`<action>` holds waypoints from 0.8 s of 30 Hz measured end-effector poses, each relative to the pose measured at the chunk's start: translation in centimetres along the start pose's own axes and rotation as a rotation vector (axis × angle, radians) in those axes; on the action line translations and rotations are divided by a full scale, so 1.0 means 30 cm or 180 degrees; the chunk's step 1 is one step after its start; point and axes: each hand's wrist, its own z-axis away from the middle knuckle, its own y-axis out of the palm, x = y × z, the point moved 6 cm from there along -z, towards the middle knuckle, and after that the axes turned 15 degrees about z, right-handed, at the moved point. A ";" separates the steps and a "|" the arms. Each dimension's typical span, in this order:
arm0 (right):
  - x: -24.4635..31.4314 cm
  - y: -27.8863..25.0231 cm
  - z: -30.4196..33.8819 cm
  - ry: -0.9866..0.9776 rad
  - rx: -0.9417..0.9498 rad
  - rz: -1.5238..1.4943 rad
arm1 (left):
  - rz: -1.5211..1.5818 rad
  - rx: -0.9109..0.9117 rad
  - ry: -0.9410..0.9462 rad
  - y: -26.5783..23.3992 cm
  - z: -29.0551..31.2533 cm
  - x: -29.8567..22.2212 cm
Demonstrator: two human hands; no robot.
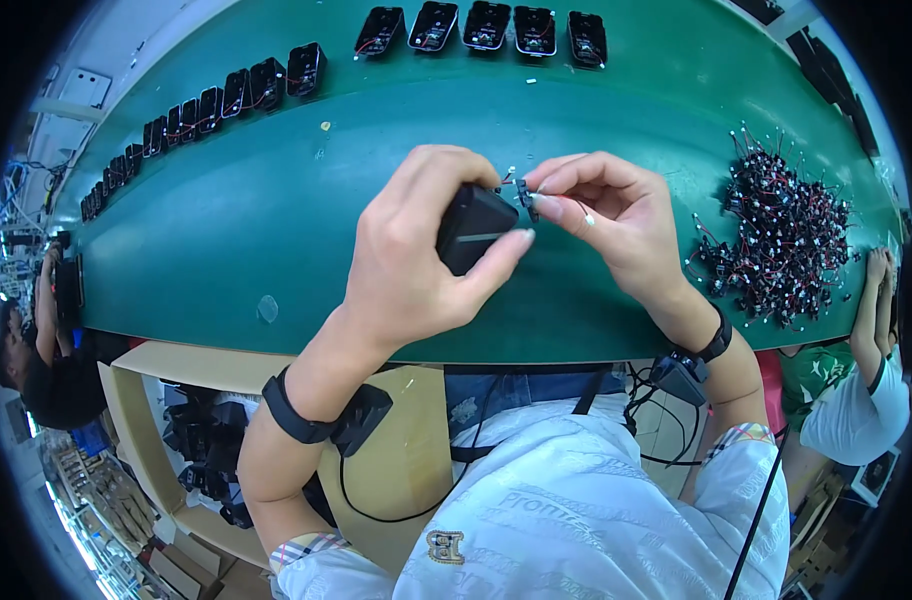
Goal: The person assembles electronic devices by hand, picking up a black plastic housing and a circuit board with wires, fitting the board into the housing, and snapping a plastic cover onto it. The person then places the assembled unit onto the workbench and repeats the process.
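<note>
My left hand (416, 245) is wrapped round a black plastic housing (474, 225), whose smooth side faces up between thumb and fingers. Just right of it, my right hand (611, 215) pinches a small black part with thin wires (526, 200) between thumb and fingertips. A white connector (589, 219) hangs on a red wire across the right thumb. The small part is held close to the housing's right end; whether they touch I cannot tell. The housing's far side is hidden by my left fingers.
Wired black housings (486, 28) stand in rows along the green table's (376, 130) far and left sides. At right lies a heap of small wired parts (781, 230). A cardboard box (136, 400) with black pieces sits below the table edge. Other people (856, 400) work at both sides.
</note>
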 end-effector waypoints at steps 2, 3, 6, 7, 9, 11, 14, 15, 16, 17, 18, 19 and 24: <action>-0.010 -0.005 0.005 0.0354 0.0051 0.0039 | 0.0479 0.0174 -0.0591 0.002 0.019 0.045; -0.013 -0.011 0.008 0.0351 0.0026 0.0030 | 0.1822 -0.0211 -0.1313 -0.003 0.029 0.084; 0.034 -0.028 0.019 -0.0473 -0.0189 0.0592 | 0.3659 -0.0419 -0.2482 0.009 0.048 0.151; 0.061 -0.016 0.025 -0.0753 -0.0110 0.0811 | 0.3881 -0.0309 -0.2525 0.018 0.051 0.149; 0.101 0.012 0.042 -0.1049 -0.0062 0.1100 | 0.3654 -0.0306 -0.2613 0.038 0.056 0.142; 0.131 0.035 0.052 -0.1467 -0.0230 0.1484 | 0.3064 -0.0291 -0.2489 0.065 0.059 0.136; 0.154 0.046 0.054 -0.1741 -0.0314 0.1823 | 0.2721 -0.0228 -0.1982 0.095 0.053 0.118; 0.167 0.051 0.062 -0.1921 -0.0342 0.2055 | 0.2878 -0.0040 -0.1892 0.096 0.052 0.117; 0.163 0.053 0.064 -0.1913 -0.0349 0.2052 | 0.2876 -0.0032 -0.1901 0.094 0.053 0.116; 0.155 0.059 0.067 -0.1934 -0.0301 0.2116 | 0.2847 -0.0002 -0.1907 0.094 0.054 0.112; 0.150 0.067 0.068 -0.1957 -0.0246 0.2178 | 0.2816 0.0020 -0.1912 0.093 0.055 0.110; 0.151 0.068 0.068 -0.1950 -0.0246 0.2172 | 0.2815 0.0020 -0.1921 0.093 0.055 0.109; 0.174 0.056 0.073 -0.1988 -0.0355 0.2210 | 0.2565 0.0094 -0.1841 0.077 0.055 0.110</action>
